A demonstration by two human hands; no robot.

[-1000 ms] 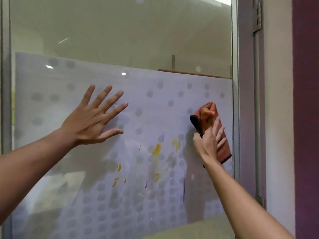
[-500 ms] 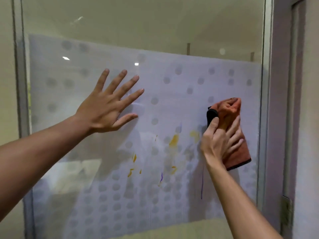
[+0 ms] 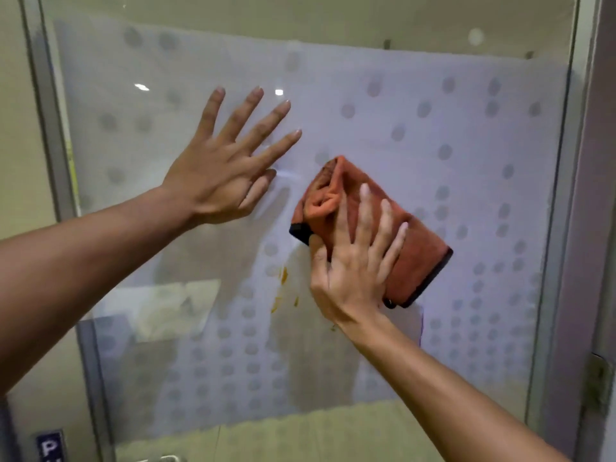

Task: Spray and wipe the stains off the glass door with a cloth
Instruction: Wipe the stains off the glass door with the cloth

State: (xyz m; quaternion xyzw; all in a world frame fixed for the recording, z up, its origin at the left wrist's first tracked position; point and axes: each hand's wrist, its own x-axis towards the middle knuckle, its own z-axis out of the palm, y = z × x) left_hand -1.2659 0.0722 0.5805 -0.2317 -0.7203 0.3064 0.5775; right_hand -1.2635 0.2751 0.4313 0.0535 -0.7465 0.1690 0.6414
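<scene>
The glass door (image 3: 433, 95) carries a frosted dotted film; yellow-orange stains (image 3: 283, 288) sit near its middle, an orange cloth (image 3: 416, 258) pressed flat beside them, a spread hand (image 3: 216, 181) left.

One head-worn camera faces the glass door (image 3: 433, 135) straight on, close up (within arm's reach), tilted slightly down; frame edges show at both sides.

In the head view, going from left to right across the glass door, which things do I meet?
Left door frame → left hand → yellow stains → right hand → orange cloth → right door frame.
</scene>
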